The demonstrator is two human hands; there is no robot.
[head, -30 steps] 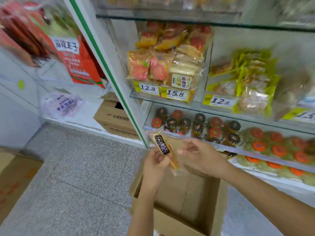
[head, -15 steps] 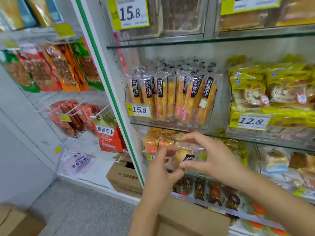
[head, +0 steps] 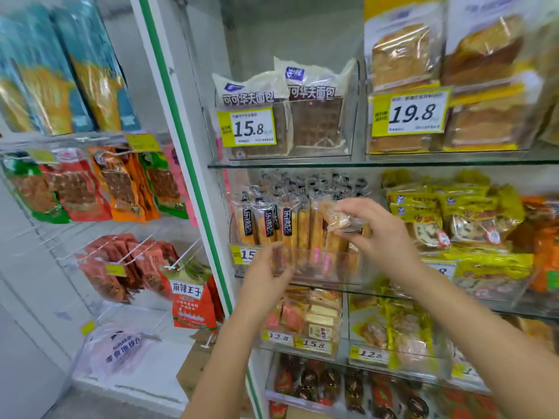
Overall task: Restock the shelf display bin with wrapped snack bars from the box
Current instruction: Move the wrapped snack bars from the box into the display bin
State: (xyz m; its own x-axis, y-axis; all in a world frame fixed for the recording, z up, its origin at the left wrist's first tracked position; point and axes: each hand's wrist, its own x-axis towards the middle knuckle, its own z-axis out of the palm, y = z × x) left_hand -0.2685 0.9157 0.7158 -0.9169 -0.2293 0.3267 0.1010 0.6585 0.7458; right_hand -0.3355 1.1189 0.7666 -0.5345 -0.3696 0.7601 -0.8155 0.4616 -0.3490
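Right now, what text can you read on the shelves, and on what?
"15.8": tag on waffle bin.
"可可华夫面包": waffle bags.
"19.8": tag on cake bin.
"乐锦记": bars.
"麻辣王子": red pack.
"12.8", "15.8", "12.8": lower tags.
Small print is blurred.

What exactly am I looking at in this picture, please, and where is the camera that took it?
There is no machine here: a person wears a camera on the head, looking forward and down at their own two bare hands. The right hand pinches a wrapped snack bar in its fingers, held up at the clear display bin, where more such bars stand upright. The left hand is open at the bin's front wall, holding nothing. Around it, glass shelves carry other packaged snacks with yellow price tags.
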